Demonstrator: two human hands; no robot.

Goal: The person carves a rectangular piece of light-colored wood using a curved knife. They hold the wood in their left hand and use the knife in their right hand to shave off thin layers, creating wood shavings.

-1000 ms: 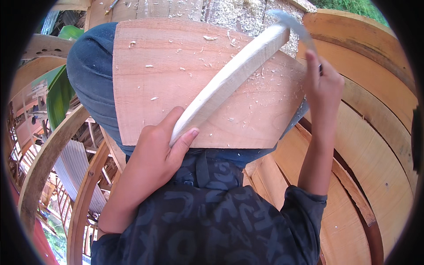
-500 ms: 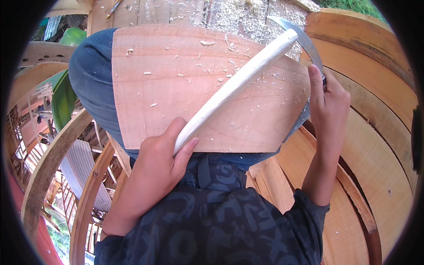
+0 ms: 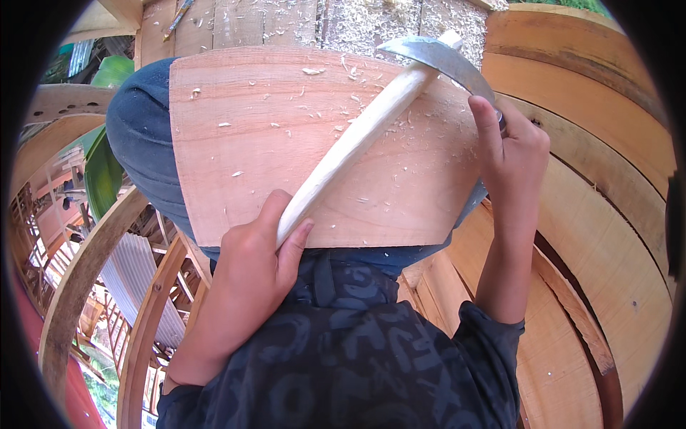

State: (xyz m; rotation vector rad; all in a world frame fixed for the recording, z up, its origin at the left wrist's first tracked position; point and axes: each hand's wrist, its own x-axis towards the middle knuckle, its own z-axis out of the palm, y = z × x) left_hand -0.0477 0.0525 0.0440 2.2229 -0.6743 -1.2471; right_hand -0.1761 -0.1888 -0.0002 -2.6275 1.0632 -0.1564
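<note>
Pale stick slants over board, from near edge's left half past far edge's right half. Curved knife crosses its far end; blade contact unclear. Loose left grip could let stick roll, blade skid. Left hand grips near end between thumb and forefinger; right hand closed round knife handle, thumb extended towards blade, forearm pointing forward.

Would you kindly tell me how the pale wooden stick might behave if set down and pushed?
The pale wooden stick would probably stay stiff, since it looks thick and extends straight from the left hand. It may roll unevenly, as its surface looks hand-carved rather than smoothly round. It might also slide on loose shavings scattered over the board.
</note>
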